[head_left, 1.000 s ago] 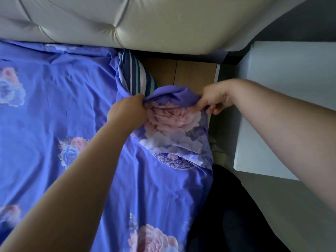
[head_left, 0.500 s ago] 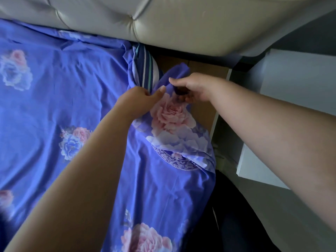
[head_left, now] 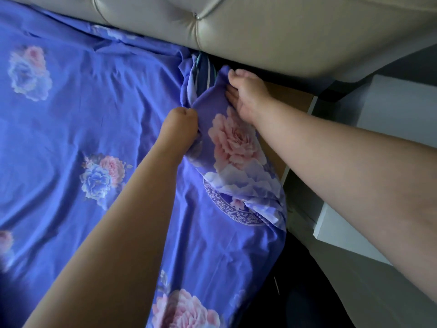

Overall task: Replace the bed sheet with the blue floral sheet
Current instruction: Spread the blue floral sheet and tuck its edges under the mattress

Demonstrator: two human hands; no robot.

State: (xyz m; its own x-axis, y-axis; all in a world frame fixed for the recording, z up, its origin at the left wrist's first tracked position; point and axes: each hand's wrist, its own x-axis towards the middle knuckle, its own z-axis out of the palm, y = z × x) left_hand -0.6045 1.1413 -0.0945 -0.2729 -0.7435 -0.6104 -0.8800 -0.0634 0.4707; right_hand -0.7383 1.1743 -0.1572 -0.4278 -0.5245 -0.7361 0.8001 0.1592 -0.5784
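The blue floral sheet [head_left: 94, 119] covers the bed, with pink and blue flowers on it. At the head-end corner a striped sheet [head_left: 201, 74] shows in a gap under the blue one. My left hand [head_left: 181, 127] is clenched on a fold of the blue floral sheet beside that corner. My right hand [head_left: 246, 93] lies on the sheet's loose corner flap, fingers pushing it toward the headboard and the striped cloth. The flap with a large pink flower [head_left: 236, 140] hangs over the bed's side.
A padded beige headboard [head_left: 260, 29] runs along the top. A wooden bed frame edge [head_left: 290, 100] shows at the corner. A white bedside cabinet [head_left: 390, 119] stands close on the right, with a narrow gap beside the bed. Dark cloth [head_left: 307, 280] lies below.
My right hand has moved left from the sheet's outer edge onto the corner flap and pushed it up toward the headboard. Less striped cloth shows. My left hand keeps its grip.
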